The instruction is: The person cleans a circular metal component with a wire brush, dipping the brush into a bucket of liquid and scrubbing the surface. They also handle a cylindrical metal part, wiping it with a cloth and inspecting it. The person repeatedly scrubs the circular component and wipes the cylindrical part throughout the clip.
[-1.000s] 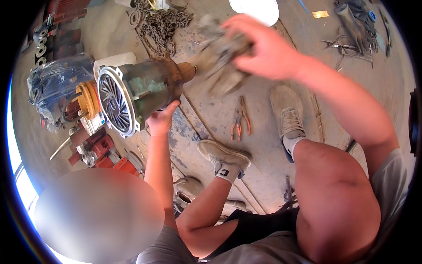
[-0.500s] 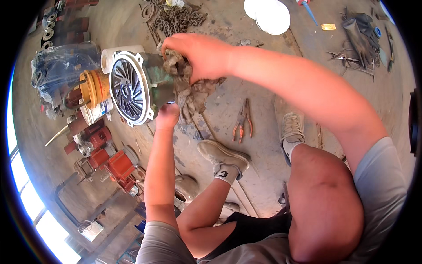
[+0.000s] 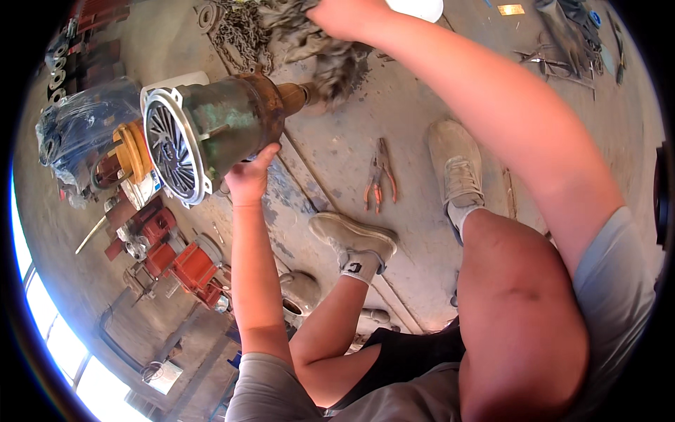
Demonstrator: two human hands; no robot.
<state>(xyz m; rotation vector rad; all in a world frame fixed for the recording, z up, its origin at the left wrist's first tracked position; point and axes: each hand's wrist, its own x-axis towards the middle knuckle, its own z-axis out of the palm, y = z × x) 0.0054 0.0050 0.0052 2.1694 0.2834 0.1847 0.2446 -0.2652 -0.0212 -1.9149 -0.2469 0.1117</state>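
A cylindrical, motor-like housing (image 3: pixel 228 119) with worn green paint is held up left of centre. Its left end has a pale metal flange round a dark, slotted face, and its right end narrows to a rusty neck. My left hand (image 3: pixel 249 179) grips it from below, thumb up along its side and the other fingers hidden behind. At the top edge, my right hand (image 3: pixel 348 15) is closed on a dirty grey-brown rag (image 3: pixel 302 35). The rag hangs blurred, its lower end by the rusty neck.
Pliers (image 3: pixel 381 176) with orange handles lie on the floor between my shoes. A rusty chain (image 3: pixel 242 35) is piled beyond the housing. To the left are a plastic-wrapped bundle (image 3: pixel 91 123), a yellow bucket (image 3: pixel 130 148) and red machine parts (image 3: pixel 193 267). Dark gloves (image 3: pixel 562 35) lie far right.
My right hand has moved up and away from the housing with the rag, uncovering its rusty end. The housing and my left hand sit slightly farther left in view.
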